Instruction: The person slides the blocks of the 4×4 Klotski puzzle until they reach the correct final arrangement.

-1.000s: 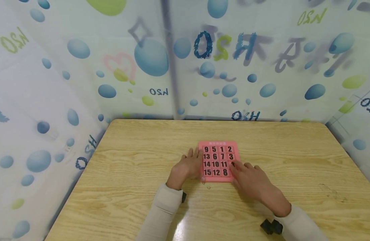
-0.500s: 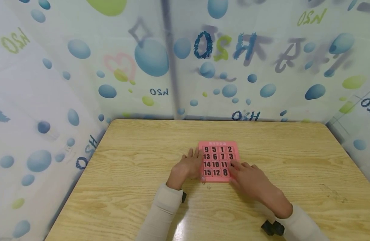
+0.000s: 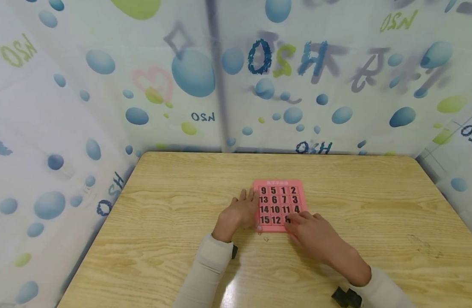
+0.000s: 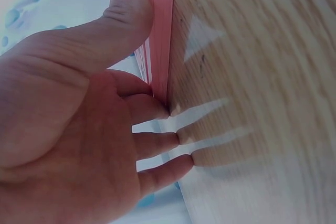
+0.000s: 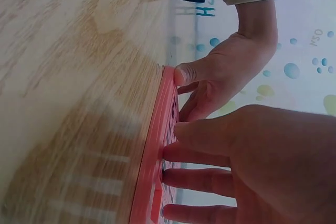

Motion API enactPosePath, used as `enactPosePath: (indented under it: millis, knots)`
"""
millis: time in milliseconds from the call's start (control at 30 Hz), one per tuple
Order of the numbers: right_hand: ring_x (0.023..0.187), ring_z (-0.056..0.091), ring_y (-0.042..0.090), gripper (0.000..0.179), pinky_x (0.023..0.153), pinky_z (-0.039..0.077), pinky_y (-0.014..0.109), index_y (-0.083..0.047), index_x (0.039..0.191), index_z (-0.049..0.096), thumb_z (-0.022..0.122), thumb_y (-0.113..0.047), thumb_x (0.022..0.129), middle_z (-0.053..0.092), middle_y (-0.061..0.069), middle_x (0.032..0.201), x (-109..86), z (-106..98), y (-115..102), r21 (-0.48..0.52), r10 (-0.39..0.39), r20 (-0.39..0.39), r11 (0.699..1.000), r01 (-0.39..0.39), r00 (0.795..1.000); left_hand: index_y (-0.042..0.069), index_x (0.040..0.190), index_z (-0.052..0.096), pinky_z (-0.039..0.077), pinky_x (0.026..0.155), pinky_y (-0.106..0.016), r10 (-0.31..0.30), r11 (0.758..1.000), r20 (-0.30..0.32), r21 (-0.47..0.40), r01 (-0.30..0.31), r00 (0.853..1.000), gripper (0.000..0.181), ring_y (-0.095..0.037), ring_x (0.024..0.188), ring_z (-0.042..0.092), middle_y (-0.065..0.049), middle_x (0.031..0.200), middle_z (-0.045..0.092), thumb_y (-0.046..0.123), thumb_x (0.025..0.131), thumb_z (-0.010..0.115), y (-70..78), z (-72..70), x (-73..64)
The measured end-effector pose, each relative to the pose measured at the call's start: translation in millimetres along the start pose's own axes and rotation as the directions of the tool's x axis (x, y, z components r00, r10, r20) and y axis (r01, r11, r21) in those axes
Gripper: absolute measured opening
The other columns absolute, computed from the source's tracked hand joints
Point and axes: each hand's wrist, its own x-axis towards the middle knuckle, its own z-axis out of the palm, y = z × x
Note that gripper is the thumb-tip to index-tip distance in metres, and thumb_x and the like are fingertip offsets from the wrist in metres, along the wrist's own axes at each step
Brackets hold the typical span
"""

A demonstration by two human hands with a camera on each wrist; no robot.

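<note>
A pink number slide puzzle (image 3: 274, 199) lies flat on the wooden table, its black-numbered tiles in rows. At its left side, my left hand (image 3: 240, 214) holds the frame, with the thumb (image 5: 185, 73) at the near corner. The other fingers (image 4: 157, 145) of that hand spread down to the tabletop. My right hand (image 3: 318, 235) reaches over the lower right of the puzzle, extended fingers (image 5: 199, 179) touching the tiles around the 8. Tile 4 (image 3: 296, 209) shows just above these fingertips; the bottom right corner of the puzzle is hidden beneath the hand.
The wooden table (image 3: 182, 179) reaches back to a wall covering (image 3: 243, 107) printed with blue and green drops. Dark wrist devices (image 3: 346, 297) sit at the beige sleeves (image 3: 382, 286). A small clear ring-like mark (image 3: 266, 239) lies just below the puzzle.
My right hand has shifted down and left, from the third row's right end toward the 8, uncovering tile 4. The left hand and the puzzle have stayed in place.
</note>
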Motion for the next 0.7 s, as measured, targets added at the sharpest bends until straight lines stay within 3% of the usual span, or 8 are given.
enactPosePath:
  millis: [700]
  knots:
    - [0.119,0.059,0.037,0.031,0.089,0.050,0.058,-0.013,0.126,0.070,0.059,-0.026,0.099,0.061,0.010,0.137,-8.0,-8,13,0.042,0.047,0.112,0.998,-0.052,0.993,0.009,0.161,0.010,0.018,0.122,-0.046,-0.002,1.000,-0.003,0.009,0.002,1.000,0.110,-0.031,0.154,0.004,-0.009,0.167,0.007,0.044,0.081,0.077,-1.0,1.8,2.8]
